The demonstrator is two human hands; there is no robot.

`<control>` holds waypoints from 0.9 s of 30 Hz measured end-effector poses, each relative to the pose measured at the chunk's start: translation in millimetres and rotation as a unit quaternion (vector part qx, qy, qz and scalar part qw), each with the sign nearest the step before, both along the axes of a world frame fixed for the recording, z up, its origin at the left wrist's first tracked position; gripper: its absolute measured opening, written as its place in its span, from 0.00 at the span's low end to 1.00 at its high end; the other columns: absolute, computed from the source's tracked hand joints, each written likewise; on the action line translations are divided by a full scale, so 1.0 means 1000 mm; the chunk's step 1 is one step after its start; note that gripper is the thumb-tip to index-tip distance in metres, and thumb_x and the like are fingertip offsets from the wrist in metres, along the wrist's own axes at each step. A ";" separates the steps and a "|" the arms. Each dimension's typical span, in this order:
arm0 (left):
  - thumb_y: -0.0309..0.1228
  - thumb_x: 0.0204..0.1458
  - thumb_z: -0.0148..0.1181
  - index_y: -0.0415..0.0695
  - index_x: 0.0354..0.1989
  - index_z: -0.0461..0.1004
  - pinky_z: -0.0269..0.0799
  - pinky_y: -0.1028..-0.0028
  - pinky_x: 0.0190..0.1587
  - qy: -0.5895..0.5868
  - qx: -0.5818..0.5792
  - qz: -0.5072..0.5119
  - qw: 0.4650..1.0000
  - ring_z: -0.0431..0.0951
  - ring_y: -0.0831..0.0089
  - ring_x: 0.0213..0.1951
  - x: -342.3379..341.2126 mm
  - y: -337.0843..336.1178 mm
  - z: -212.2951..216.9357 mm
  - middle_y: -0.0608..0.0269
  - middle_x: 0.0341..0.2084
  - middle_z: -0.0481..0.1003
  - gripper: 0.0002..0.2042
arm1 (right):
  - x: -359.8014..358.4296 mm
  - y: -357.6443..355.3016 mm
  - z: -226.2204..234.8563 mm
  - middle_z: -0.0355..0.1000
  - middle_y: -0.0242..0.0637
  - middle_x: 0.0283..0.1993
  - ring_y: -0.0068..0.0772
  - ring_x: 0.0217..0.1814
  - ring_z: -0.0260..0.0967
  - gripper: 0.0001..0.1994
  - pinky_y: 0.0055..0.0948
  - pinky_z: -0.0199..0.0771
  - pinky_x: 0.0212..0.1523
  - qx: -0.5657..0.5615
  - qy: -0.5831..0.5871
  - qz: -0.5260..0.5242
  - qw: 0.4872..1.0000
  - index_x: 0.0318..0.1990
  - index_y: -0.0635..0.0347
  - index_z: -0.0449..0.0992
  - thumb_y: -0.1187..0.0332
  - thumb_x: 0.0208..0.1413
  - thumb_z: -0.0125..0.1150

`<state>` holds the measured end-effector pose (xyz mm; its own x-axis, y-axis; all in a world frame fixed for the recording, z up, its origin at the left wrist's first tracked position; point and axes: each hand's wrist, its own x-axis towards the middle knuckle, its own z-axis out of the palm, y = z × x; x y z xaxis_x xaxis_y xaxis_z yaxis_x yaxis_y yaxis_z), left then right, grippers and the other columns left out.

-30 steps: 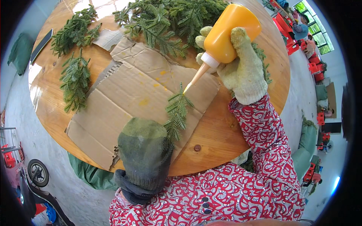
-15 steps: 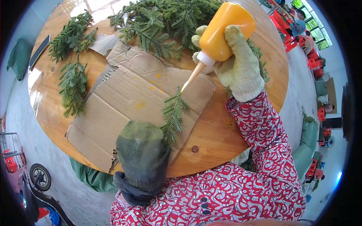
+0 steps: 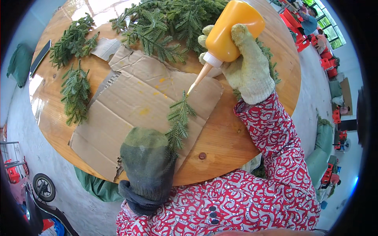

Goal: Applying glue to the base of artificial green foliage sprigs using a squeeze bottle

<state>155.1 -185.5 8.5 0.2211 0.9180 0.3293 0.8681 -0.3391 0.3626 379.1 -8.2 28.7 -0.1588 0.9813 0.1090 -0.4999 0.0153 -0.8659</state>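
Note:
In a pale knitted glove, my right hand (image 3: 248, 65) is closed round a yellow-orange squeeze bottle (image 3: 232, 33), tipped so its long nozzle points down to the left. The nozzle's end is at the upper tip of a small green fir sprig (image 3: 180, 122). My left hand (image 3: 146, 157), in a dark grey-green glove, is closed at the sprig's lower end; its fingertips are hidden from above. Under the sprig lies a flattened piece of brown cardboard (image 3: 114, 118), with yellow-orange spots (image 3: 145, 111) near its middle.
A round wooden table (image 3: 220, 145) carries a heap of fir branches (image 3: 169, 27) at the back. More sprigs (image 3: 75, 94) lie at the left, near a dark flat object (image 3: 40, 58). Beyond, a scooter (image 3: 43, 192) stands lower left; people and red stools (image 3: 291, 23) are far right.
Hardly anything differs. The bottle, the sprig's tip and my right hand sit very slightly further left, and the whole view has shifted a little.

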 end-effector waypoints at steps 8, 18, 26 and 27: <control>0.28 0.39 0.64 0.44 0.43 0.75 0.64 0.49 0.53 0.008 -0.004 0.000 1.000 0.71 0.47 0.49 -0.001 -0.003 -0.002 0.51 0.43 0.73 0.18 | 0.000 0.001 0.001 0.71 0.52 0.54 0.47 0.53 0.74 0.25 0.46 0.81 0.45 0.018 -0.017 -0.010 1.000 0.62 0.62 0.62 0.56 0.65 0.55; 0.28 0.40 0.63 0.44 0.42 0.76 0.65 0.49 0.52 -0.001 0.003 -0.005 1.000 0.73 0.49 0.47 -0.002 0.003 0.002 0.52 0.41 0.73 0.16 | -0.008 -0.012 0.009 0.70 0.50 0.56 0.45 0.55 0.72 0.26 0.45 0.79 0.45 0.022 -0.022 0.034 0.999 0.64 0.58 0.60 0.54 0.65 0.53; 0.29 0.41 0.63 0.44 0.43 0.76 0.65 0.49 0.54 -0.024 0.010 -0.007 1.000 0.73 0.49 0.48 -0.003 -0.001 -0.002 0.53 0.42 0.74 0.17 | -0.005 -0.006 0.003 0.70 0.49 0.55 0.45 0.55 0.72 0.25 0.44 0.79 0.44 0.021 -0.011 0.029 0.999 0.63 0.58 0.61 0.55 0.65 0.54; 0.29 0.41 0.63 0.44 0.43 0.76 0.65 0.49 0.54 -0.024 0.010 -0.007 1.000 0.73 0.49 0.48 -0.003 -0.001 -0.002 0.53 0.42 0.74 0.17 | -0.005 -0.006 0.003 0.70 0.49 0.55 0.45 0.55 0.72 0.24 0.44 0.79 0.44 0.024 -0.011 0.022 0.999 0.63 0.58 0.61 0.56 0.65 0.53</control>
<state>151.8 -186.9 6.6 0.2164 0.9085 0.3576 0.8451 -0.3577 0.3973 374.0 -14.1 31.3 -0.2036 0.9672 0.1519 -0.4821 0.0360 -0.8754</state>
